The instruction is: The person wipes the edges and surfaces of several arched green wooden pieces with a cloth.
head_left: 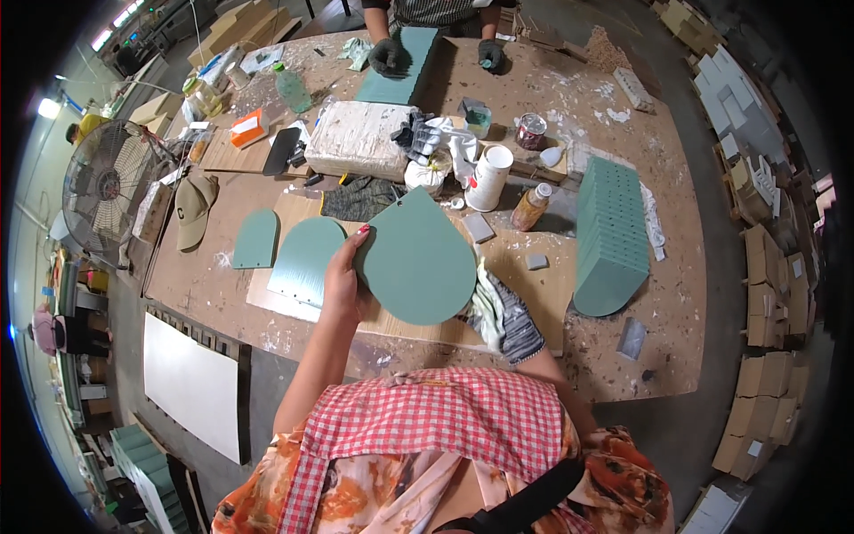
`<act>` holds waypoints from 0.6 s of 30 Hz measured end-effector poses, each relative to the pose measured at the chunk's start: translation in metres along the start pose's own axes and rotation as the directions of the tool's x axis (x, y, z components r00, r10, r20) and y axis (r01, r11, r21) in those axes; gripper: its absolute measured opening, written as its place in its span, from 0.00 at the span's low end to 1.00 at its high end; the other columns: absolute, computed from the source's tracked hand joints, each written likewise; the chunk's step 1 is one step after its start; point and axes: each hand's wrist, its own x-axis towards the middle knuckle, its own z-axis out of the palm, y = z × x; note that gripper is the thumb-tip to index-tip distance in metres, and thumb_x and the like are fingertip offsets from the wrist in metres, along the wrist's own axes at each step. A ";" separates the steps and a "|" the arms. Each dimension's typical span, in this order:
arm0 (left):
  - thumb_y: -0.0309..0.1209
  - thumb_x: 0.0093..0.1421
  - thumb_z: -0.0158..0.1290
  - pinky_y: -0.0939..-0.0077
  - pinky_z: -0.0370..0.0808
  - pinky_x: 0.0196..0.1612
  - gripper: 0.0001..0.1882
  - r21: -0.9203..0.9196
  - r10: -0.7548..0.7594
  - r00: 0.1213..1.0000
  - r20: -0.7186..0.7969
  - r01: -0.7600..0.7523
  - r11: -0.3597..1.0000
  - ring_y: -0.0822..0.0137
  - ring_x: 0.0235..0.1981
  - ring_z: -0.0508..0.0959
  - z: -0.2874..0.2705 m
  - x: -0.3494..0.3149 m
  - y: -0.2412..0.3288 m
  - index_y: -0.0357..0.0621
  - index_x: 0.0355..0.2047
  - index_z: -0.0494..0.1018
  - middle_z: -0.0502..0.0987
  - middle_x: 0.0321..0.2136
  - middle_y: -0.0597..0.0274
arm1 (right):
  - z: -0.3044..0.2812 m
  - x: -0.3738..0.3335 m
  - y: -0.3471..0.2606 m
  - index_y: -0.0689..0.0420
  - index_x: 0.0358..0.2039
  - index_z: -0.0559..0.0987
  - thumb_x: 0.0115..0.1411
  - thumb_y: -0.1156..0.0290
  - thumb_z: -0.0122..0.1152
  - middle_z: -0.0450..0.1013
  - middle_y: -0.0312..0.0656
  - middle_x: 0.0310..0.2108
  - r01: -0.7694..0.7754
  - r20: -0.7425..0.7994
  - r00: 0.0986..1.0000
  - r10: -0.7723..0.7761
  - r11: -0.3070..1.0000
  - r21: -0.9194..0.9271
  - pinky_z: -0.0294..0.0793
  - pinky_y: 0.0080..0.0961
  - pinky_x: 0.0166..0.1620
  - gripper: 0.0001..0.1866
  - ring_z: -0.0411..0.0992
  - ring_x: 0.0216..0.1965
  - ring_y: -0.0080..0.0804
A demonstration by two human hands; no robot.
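A flat green panel [418, 258], rounded at the bottom and cornered at the top with a small hole near that corner, is tilted up in front of me. My left hand [342, 276], bare, grips its left edge, thumb on the face. On the opposite edge is my right hand [518, 325] in a grey-and-white knit glove, closed on a white cloth [487, 307] that touches the panel's rim. Its fingertips are hidden by the cloth and panel. Left of the panel lie a larger round-topped green piece [307, 262] and a smaller one [256, 238].
A row of green panels [614, 236] stands at the right. Beyond my panel are a wrapped block [360, 140], a white bottle [488, 180], a brown bottle [531, 207] and a can [530, 132]. A co-worker's gloved hand [387, 57] rests on green sheets opposite. A fan [107, 184] stands left.
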 end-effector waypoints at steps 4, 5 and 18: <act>0.36 0.60 0.47 0.74 0.75 0.40 0.14 -0.047 -0.067 0.997 0.043 0.069 0.996 0.67 0.35 0.77 -0.008 0.004 0.005 0.39 0.40 0.71 0.77 0.34 0.60 | 0.004 0.006 -0.014 0.60 0.50 0.71 0.62 0.67 0.52 0.71 0.41 0.43 -0.106 -0.010 0.994 0.111 0.970 0.220 0.72 0.26 0.48 0.18 0.71 0.44 0.29; 0.35 0.60 0.47 0.74 0.75 0.41 0.13 0.010 -0.105 0.994 0.037 0.105 0.994 0.68 0.36 0.77 -0.012 0.004 0.009 0.39 0.40 0.71 0.77 0.34 0.60 | 0.006 0.005 -0.015 0.60 0.50 0.71 0.62 0.66 0.52 0.71 0.41 0.44 -0.122 -0.003 0.992 0.127 0.962 0.245 0.72 0.27 0.48 0.17 0.71 0.45 0.29; 0.28 0.61 0.45 0.76 0.77 0.30 0.10 0.221 -0.261 0.949 0.175 0.220 0.950 0.67 0.28 0.77 -0.048 0.010 0.025 0.33 0.34 0.70 0.75 0.28 0.56 | 0.027 0.002 -0.054 0.61 0.59 0.59 0.68 0.67 0.31 0.64 0.45 0.53 -0.345 0.139 0.938 0.316 0.860 0.375 0.70 0.32 0.54 0.21 0.67 0.51 0.32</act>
